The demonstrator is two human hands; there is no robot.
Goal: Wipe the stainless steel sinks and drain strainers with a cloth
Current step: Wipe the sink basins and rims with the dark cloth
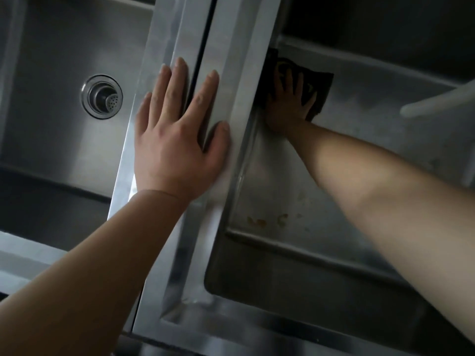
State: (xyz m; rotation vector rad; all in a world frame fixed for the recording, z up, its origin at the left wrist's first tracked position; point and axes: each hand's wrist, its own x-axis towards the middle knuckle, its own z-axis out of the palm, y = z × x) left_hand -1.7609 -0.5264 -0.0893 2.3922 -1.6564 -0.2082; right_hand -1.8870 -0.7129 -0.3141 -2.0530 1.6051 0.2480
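Note:
Two stainless steel sinks lie side by side. The left sink has a round drain strainer in its floor. My left hand rests flat, fingers straight, on the steel divider rim between the basins. Down in the right sink, my right hand presses a dark cloth with spread fingers against the floor at the far left corner. The right sink's strainer is not in view.
Orange-brown stains mark the right sink's floor near its front wall. A pale, blurred faucet spout reaches in from the right edge above that sink. The counter's front rim runs along the bottom.

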